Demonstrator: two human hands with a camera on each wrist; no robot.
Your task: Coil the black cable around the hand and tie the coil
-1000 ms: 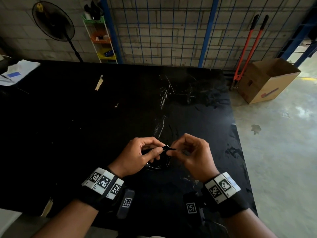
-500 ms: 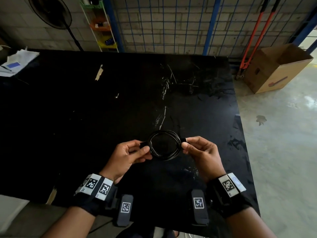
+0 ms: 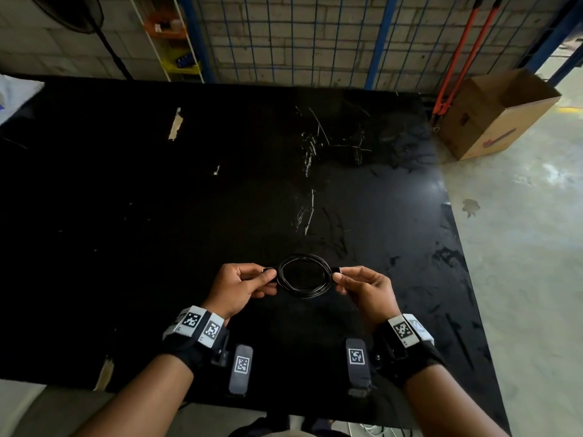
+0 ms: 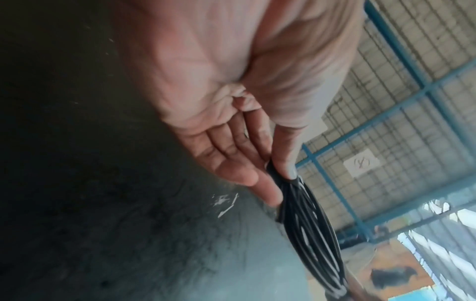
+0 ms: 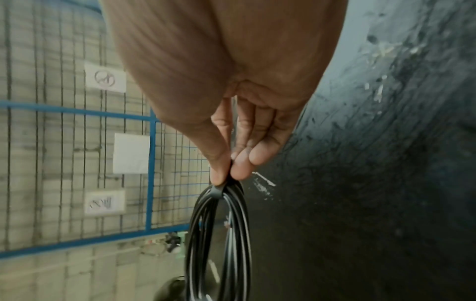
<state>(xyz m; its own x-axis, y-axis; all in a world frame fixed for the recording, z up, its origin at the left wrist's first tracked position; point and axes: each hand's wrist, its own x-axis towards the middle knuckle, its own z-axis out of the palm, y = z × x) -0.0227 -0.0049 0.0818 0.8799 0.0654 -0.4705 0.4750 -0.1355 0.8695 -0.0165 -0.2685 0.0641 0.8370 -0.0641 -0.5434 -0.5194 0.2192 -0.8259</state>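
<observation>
The black cable (image 3: 304, 259) forms a round coil of several loops, held level above the black table (image 3: 157, 216) near its front edge. My left hand (image 3: 268, 274) pinches the coil's left side between thumb and fingers. My right hand (image 3: 337, 276) pinches its right side the same way. In the left wrist view the thumb of my left hand (image 4: 276, 177) presses a black wrapped band against the coil (image 4: 309, 234). In the right wrist view my right hand (image 5: 228, 173) nips a black tab at the top of the coil (image 5: 221, 234).
A cardboard box (image 3: 492, 115) and red bolt cutters (image 3: 457, 55) stand on the concrete floor at the right. A blue wire-mesh fence (image 3: 315, 39) runs behind the table. A strip of torn tape (image 3: 175, 123) lies at the far left of the table.
One second ago my hands were close together with the cable bunched between them. They have since drawn apart, and the coil now spreads into a round ring between them.
</observation>
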